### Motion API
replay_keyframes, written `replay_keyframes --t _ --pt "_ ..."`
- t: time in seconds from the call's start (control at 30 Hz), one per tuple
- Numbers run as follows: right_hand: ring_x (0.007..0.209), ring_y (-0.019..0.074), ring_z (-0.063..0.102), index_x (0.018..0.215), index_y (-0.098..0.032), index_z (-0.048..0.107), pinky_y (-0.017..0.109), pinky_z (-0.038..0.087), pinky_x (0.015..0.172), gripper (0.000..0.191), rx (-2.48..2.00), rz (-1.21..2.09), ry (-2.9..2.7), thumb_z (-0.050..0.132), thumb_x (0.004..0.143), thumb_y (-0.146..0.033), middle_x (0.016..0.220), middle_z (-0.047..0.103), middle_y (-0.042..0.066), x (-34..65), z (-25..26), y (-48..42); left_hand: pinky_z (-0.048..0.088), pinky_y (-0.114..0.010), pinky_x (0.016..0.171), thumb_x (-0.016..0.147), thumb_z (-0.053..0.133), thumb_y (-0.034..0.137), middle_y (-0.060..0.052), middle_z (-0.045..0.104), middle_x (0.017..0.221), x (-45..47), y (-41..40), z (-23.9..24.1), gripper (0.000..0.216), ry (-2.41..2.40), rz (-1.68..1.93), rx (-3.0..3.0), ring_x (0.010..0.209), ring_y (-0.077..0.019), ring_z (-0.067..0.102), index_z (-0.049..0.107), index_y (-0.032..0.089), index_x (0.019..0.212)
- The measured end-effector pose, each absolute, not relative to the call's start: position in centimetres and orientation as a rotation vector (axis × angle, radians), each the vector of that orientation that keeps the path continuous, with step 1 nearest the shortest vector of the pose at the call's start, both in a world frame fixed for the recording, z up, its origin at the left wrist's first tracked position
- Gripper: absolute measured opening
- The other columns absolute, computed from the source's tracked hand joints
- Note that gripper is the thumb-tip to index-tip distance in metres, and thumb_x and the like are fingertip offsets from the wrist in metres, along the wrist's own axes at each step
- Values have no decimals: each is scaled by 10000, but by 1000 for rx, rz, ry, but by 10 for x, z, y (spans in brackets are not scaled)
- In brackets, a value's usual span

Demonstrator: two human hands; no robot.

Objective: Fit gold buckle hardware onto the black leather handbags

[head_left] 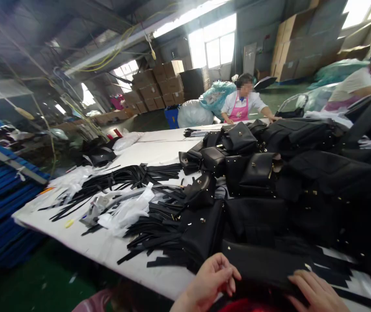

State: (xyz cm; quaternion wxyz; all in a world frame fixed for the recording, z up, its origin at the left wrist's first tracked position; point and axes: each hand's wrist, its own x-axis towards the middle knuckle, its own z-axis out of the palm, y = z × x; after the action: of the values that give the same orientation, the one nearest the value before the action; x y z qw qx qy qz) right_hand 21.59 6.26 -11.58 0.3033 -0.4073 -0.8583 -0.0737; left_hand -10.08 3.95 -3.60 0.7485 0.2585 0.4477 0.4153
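A black leather bag [266, 264] lies directly in front of me at the near edge of the table. At its right end my right hand [317, 292] has its fingers over the upper edge and its thumb low, gripping the bag. Beside the bag's left end, my left hand [216, 277] is raised with curled fingers; whatever is between them, if anything, cannot be made out. Just beyond that hand lies another black bag [201, 227] with a small metal fitting. Black straps [157, 229] fan out to its left.
Many black bags [253, 173] are heaped across the white table [107, 251]. Clear plastic wrapping [130, 212] and another strap bundle [133, 175] lie left. Across the table a person in a pink apron [239, 110] reaches towards the heap; another person [354, 89] is far right.
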Motion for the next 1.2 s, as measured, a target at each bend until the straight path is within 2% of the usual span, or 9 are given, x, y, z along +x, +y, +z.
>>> replay_keyframes --t 0.1,0.2,0.37,0.57,0.67,0.77,0.83,0.93,1.2 --pt "943 244 637 984 -257 675 364 527 823 283 -1416 241 -2154 669 795 -468 1007 680 50 222 -115 62 396 -180 464 693 805 403 -40 661 716 -97 44 -26 406 971 881 616 480 -65 529 489 154 742" --pt "1023 277 593 840 -222 694 446 448 951 347 -1738 548 -1707 563 833 -543 1016 664 82 246 -118 68 408 -179 477 710 802 363 -16 651 680 -94 45 -24 372 990 813 656 476 -63 530 499 151 753" --pt "920 328 598 521 -216 583 473 433 924 463 -2088 948 -1145 666 627 -659 726 653 84 283 -129 80 418 -193 507 701 797 377 -16 635 687 -87 44 -24 341 1030 691 695 507 -69 533 640 117 855" --pt "837 286 687 843 -157 698 399 548 708 482 -2000 1513 -871 588 750 -617 890 736 143 268 -130 72 246 -177 415 757 706 498 32 527 616 -76 48 -23 431 1121 632 786 431 -25 368 704 94 908" --pt "926 272 687 991 -163 692 375 552 781 461 -1869 1685 -888 666 730 -543 1040 729 135 244 -114 63 178 -189 397 778 661 529 68 442 508 -73 49 -22 423 1219 634 842 392 -30 286 675 106 792" --pt "1032 275 652 1082 -160 663 379 504 922 516 -1815 1653 -1095 729 692 -492 1127 706 117 213 -93 59 317 -192 459 825 621 454 32 531 522 -68 52 -18 347 1326 648 1055 459 -69 424 678 124 732" --pt "1023 290 649 1089 -140 648 403 491 934 539 -1866 1521 -1280 745 667 -460 1110 706 129 193 -82 58 453 -226 625 877 559 379 -24 681 704 -62 57 -15 294 1347 634 1271 650 -125 592 717 143 800" --pt "973 299 657 1068 -134 634 412 500 893 493 -1894 1295 -1508 725 665 -403 1066 708 143 173 -74 58 471 -285 879 928 471 297 -45 737 968 -51 67 -14 292 1326 602 1563 922 -169 648 739 184 960" --pt "1032 280 634 1151 -169 576 409 482 918 468 -1659 1074 -1772 643 721 -339 1113 676 111 159 -60 50 490 -264 759 827 671 313 -1 691 796 -16 78 -21 269 1316 442 1956 758 -159 622 701 223 1080"
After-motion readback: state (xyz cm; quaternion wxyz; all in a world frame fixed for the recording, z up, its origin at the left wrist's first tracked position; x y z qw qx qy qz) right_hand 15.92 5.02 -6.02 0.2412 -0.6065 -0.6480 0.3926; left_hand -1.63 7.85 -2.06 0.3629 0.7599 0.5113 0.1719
